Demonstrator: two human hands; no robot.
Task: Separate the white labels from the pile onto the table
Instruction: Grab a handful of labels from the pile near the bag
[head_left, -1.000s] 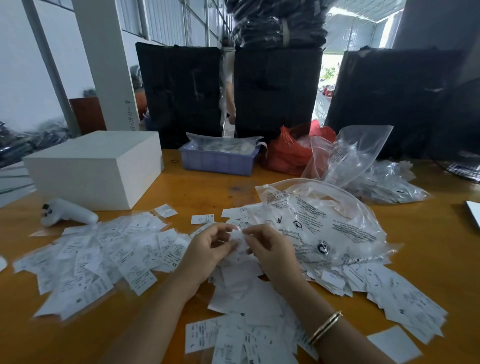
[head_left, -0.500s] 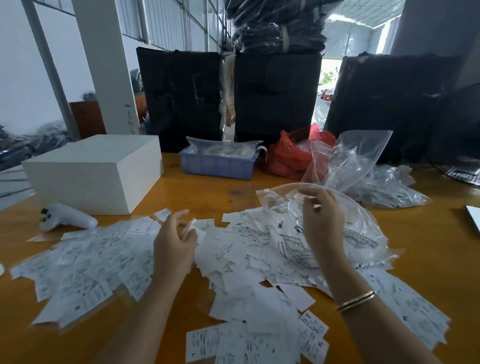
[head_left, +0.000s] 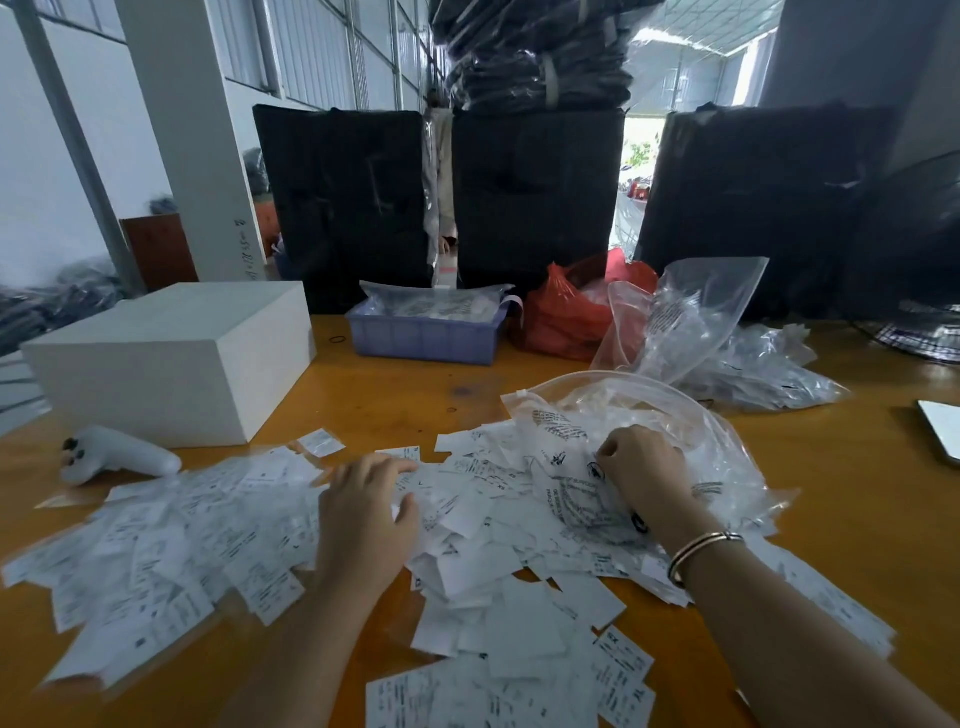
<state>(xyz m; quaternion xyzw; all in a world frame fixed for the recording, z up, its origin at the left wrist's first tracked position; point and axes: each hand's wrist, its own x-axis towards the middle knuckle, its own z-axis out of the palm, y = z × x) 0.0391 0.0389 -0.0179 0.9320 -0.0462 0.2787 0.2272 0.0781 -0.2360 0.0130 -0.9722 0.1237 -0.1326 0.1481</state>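
Note:
White printed labels lie in a loose pile (head_left: 483, 566) across the middle of the orange table (head_left: 395, 395). A second spread of labels (head_left: 171, 545) covers the table to the left. My left hand (head_left: 363, 519) rests palm down with straight fingers where the two groups meet. My right hand (head_left: 639, 473) sits with curled fingers on the clear printed bag (head_left: 691, 421) that lies over the pile's right side. Its fingertips dig into the bag's film; whether a label is also pinched there is hidden.
A white box (head_left: 171, 358) and a white controller (head_left: 114, 457) stand at the left. At the back are a blue tray (head_left: 426, 338), a red bag (head_left: 566, 312) and more clear bags (head_left: 748, 358). Black bundles wall off the far edge.
My left hand has come down flat onto the labels after carrying one leftward. My right hand has dropped from the top of the clear bag onto its printed face, fingers curling.

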